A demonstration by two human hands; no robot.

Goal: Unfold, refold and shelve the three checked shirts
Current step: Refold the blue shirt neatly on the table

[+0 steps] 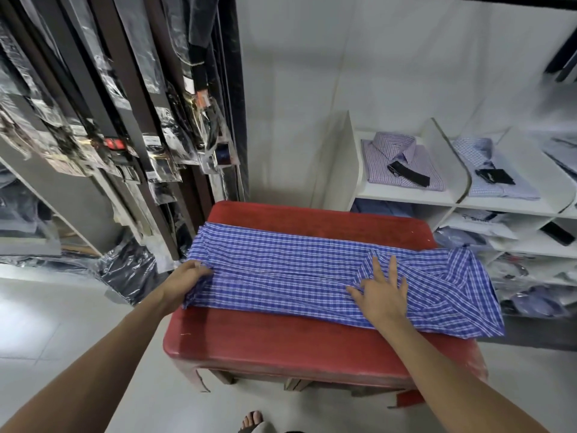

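Red table (281,339) beside shirt shelves (402,195)

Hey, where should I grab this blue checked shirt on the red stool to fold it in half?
Probably by the left end of the blue checked shirt, where the left hand pinches it. It lies as a long flat band on the red stool, with the right hand flat near the collar, so carry that end rightward.

Bright, even indoor light, soft shadows, strong wide-angle bending at the edges, right side slightly blurred.
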